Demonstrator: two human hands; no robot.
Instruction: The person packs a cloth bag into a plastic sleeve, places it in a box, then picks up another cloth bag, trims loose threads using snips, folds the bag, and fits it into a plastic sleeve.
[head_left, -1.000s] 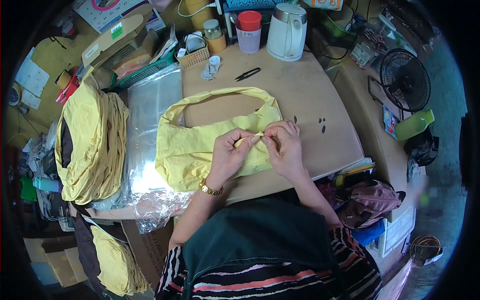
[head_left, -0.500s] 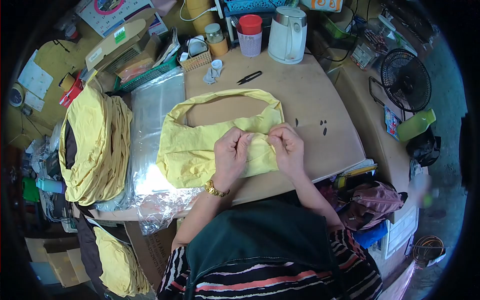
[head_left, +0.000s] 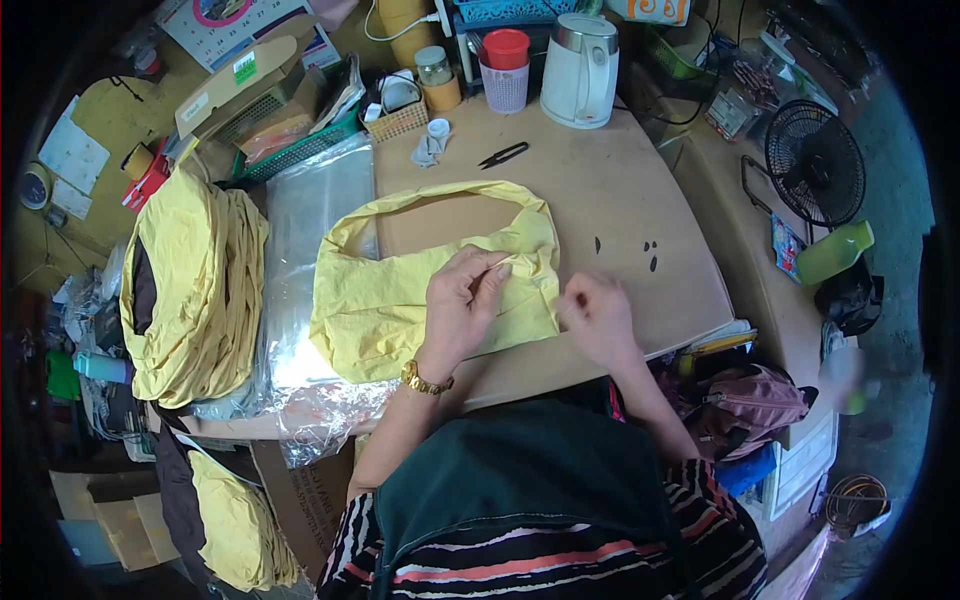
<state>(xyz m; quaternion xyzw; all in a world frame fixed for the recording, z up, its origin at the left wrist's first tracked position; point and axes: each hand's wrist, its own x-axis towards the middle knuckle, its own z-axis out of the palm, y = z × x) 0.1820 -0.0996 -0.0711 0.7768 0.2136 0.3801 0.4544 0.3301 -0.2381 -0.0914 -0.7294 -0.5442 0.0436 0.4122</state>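
Note:
A yellow fabric bag (head_left: 375,300) lies flat on the brown table, its strap looped toward the far side. My left hand (head_left: 463,300), with a gold watch at the wrist, pinches the cloth right of the bag's middle. Just off the bag's right edge is my right hand (head_left: 598,318), its fingers curled and slightly blurred; whether something small is between them cannot be made out. Black thread snips (head_left: 503,155) rest beyond the strap.
Clear plastic sheets (head_left: 320,220) lie left of the bag, beside a pile of yellow bags (head_left: 190,290). At the back stand a white kettle (head_left: 580,75), a red-topped cup (head_left: 505,70) and baskets. A black fan (head_left: 815,163) is at right.
My right hand has let go of the cloth and moved right, away from the bag. My left hand keeps its pinch on the cloth, which was held between both hands before.

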